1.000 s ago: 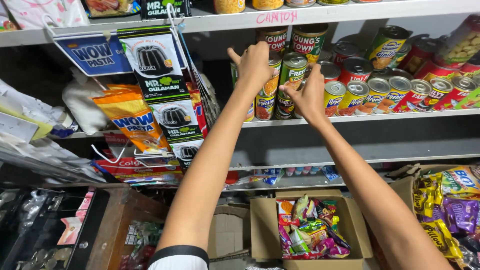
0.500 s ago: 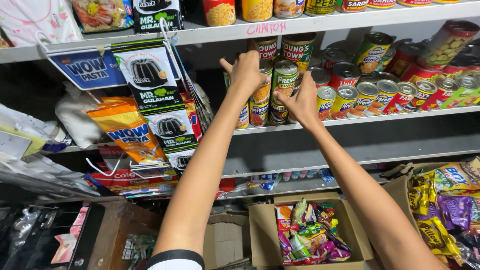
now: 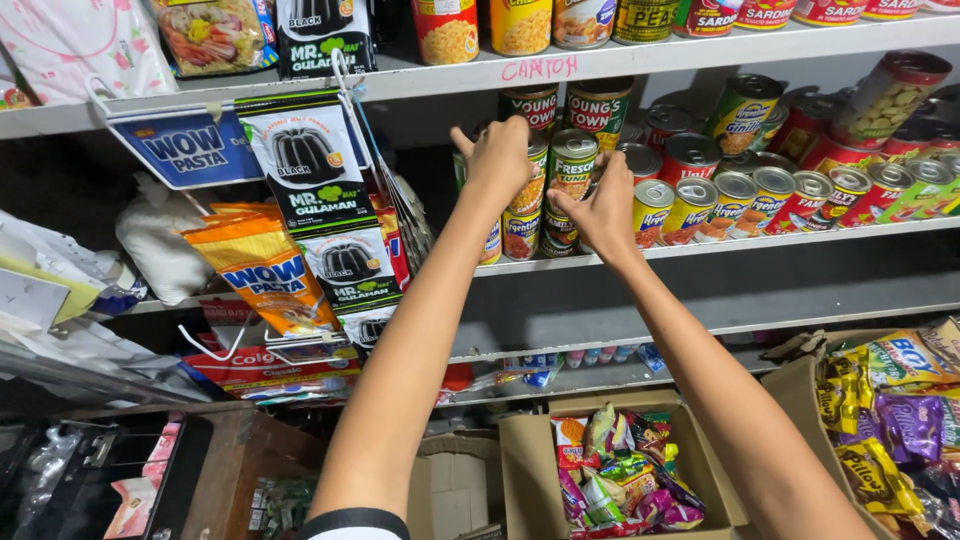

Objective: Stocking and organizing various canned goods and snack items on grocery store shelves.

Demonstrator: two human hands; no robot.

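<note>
Both hands (image 3: 555, 185) have closed in tighter on the stacked cans (image 3: 572, 165).

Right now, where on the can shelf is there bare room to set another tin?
Bare shelf shows left of the left hand, beside the hanging sachets. Right of the right hand, the row of cans is packed rim to rim.

You see green-and-red labelled tin cans (image 3: 572, 170) on a pale grey shelf (image 3: 760, 240), red-topped cans (image 3: 690, 155) to their right, orange-yellow pasta packets (image 3: 268, 270) and black-and-white hanging sachets (image 3: 310, 160) at left
</note>
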